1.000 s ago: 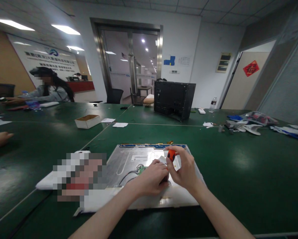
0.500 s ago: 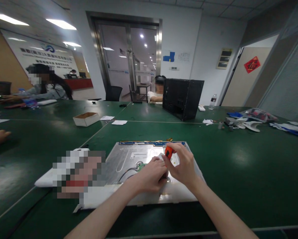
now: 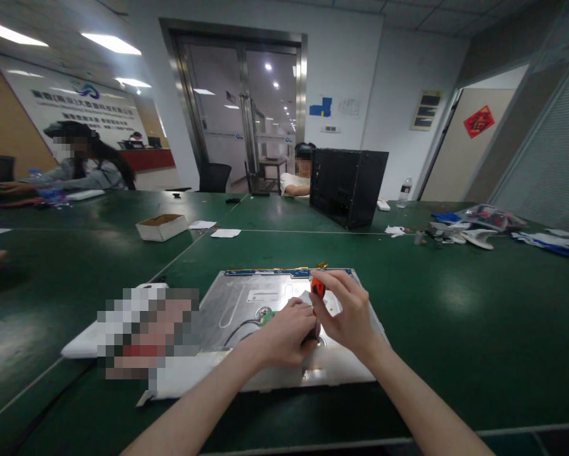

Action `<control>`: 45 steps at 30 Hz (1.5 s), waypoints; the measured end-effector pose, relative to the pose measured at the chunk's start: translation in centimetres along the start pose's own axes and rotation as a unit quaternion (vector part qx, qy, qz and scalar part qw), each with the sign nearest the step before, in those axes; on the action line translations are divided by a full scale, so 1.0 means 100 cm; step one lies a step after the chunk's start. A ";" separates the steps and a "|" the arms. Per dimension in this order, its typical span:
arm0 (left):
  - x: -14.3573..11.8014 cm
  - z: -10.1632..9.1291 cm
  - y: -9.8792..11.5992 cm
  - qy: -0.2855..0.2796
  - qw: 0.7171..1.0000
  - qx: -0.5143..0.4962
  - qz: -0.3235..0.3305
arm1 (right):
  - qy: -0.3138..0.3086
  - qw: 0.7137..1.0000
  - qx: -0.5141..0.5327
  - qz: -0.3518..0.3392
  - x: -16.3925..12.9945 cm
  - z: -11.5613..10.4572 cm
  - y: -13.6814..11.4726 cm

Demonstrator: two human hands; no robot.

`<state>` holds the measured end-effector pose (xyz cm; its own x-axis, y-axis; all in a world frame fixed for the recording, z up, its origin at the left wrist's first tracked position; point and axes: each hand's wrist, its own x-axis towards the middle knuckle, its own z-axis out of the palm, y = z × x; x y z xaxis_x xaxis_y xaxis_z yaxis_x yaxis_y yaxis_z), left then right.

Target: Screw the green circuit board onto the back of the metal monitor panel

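A flat metal-backed display panel (image 3: 237,297) lies on the green table in front of me, a blue circuit strip (image 3: 284,273) along its far edge. My right hand (image 3: 348,313) pinches the orange-and-black handle of a screwdriver (image 3: 318,287), which stands roughly upright over the panel. Close beside its shaft is my left hand (image 3: 284,332), low over the metal, its fingers curled around something I cannot make out. The screwdriver's tip is hidden behind that hand. A small green board (image 3: 268,317) with dark cables shows just left of my left hand.
To the left lie a white object (image 3: 82,342) and a blurred-out patch. Farther back are an open box (image 3: 162,227), paper scraps and a black computer case (image 3: 348,187). Parts and bags (image 3: 483,221) lie at the right. Other people sit at the far side and left.
The orange handle has turned slightly between my right fingers, with the fingers shifting on it. My left hand stays in place. The whole view has moved a little.
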<state>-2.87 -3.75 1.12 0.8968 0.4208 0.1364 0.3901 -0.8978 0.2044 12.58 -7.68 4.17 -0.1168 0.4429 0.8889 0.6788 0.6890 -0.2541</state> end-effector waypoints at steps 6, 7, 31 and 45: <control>0.000 0.001 -0.001 0.007 1.000 0.002 0.009 | -0.003 1.000 0.001 -0.003 -0.002 0.001 0.002; 0.001 0.001 -0.001 0.007 1.000 0.002 0.010 | 0.004 1.000 -0.002 0.001 -0.004 0.002 0.003; 0.001 -0.002 0.001 0.002 1.000 0.005 0.000 | 0.002 1.000 0.010 -0.013 -0.002 0.002 0.002; -0.001 -0.010 0.006 -0.007 1.000 0.000 -0.009 | 0.053 0.998 -0.015 -0.005 0.001 -0.005 0.007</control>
<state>-2.93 -4.14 2.22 0.8926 0.4346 0.1201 0.4058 -0.8904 0.2064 13.38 -7.45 4.30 -0.0482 0.3719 0.9270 0.6998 0.6748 -0.2343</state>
